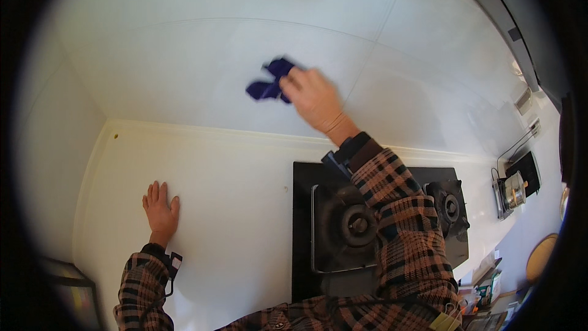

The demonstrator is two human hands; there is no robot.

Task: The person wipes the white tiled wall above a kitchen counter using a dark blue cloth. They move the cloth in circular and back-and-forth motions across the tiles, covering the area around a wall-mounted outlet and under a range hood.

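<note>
My right hand point(314, 99) grips a bunched dark purple cloth point(271, 80) against the pale tiled wall point(206, 64), above the back edge of the counter. Two flaps of the cloth stick out to the left of the fingers. My left hand point(161, 211) lies flat, palm down, on the white countertop point(229, 202), fingers pointing to the wall, holding nothing. Below my right forearm sits a black two-burner gas hob point(303, 239), partly hidden by the plaid sleeve.
A pot point(514, 191) stands on a small cooker at the far right, with cords running to a wall socket point(534, 127). A range hood edge point(514, 32) crosses the upper right. A black-framed rack point(69, 280) is at lower left. Various items fill the lower right.
</note>
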